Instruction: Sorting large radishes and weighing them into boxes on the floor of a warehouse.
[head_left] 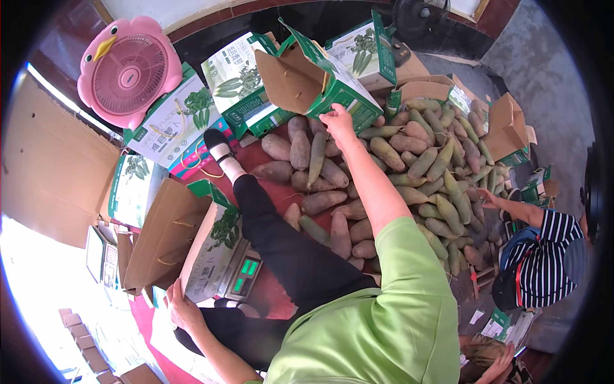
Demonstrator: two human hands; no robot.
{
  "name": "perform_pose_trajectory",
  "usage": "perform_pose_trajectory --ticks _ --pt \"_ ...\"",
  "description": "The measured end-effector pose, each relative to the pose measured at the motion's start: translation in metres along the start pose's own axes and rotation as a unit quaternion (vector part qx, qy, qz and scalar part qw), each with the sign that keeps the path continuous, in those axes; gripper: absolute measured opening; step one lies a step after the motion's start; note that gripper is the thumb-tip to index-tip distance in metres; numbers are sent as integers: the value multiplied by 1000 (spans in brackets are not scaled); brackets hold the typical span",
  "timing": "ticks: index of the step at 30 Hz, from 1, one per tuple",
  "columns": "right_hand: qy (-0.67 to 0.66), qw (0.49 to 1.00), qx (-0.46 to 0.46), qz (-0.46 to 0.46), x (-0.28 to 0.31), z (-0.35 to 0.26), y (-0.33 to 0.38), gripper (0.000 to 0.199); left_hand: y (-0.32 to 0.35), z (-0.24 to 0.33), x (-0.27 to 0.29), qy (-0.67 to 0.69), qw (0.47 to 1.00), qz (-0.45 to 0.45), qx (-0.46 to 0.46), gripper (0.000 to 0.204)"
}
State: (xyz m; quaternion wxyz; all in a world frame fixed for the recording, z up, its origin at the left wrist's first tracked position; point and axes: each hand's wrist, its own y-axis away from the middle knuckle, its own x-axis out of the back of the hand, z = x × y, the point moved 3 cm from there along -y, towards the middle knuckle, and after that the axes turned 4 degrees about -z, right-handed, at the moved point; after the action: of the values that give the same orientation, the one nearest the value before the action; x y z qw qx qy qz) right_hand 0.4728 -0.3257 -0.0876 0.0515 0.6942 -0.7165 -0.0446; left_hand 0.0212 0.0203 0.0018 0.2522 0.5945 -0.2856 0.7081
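My left hand [183, 308] grips the near edge of an open white-and-green carton [208, 256], which stands on a scale [243, 276] with lit green digits. At the far side my right arm reaches out over a heap of long green and dirt-brown radishes [409, 153]. The fingers of my right hand [338, 123] are curled at the lower edge of another open green carton [339, 83], which lies tilted with its brown flaps spread. The carton partly hides these fingertips. Both cartons' insides are mostly out of sight.
A pink bird-shaped fan [131, 77] stands far left by closed printed cartons [176, 118]. More open boxes [508, 125] edge the heap. A person in a striped shirt [543, 256] reaches toward the radishes at right; another person's hand [502, 365] shows lower right. My foot [219, 144] is beside the heap.
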Motion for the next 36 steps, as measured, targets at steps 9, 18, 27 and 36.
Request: perform_pose_trajectory --ticks 9,18,27,36 --pt "-227 973 -35 21 17 -10 2 24 -1 1 0 10 1000 6 -5 42" --pt "-445 894 22 49 74 -26 70 14 -2 4 1 -13 1000 8 -18 41" --pt "-487 867 98 15 73 -98 46 7 -2 3 -1 -26 1000 -2 -4 43" --pt "-440 891 108 18 12 -133 -100 29 -6 3 -1 -23 1000 9 10 46"
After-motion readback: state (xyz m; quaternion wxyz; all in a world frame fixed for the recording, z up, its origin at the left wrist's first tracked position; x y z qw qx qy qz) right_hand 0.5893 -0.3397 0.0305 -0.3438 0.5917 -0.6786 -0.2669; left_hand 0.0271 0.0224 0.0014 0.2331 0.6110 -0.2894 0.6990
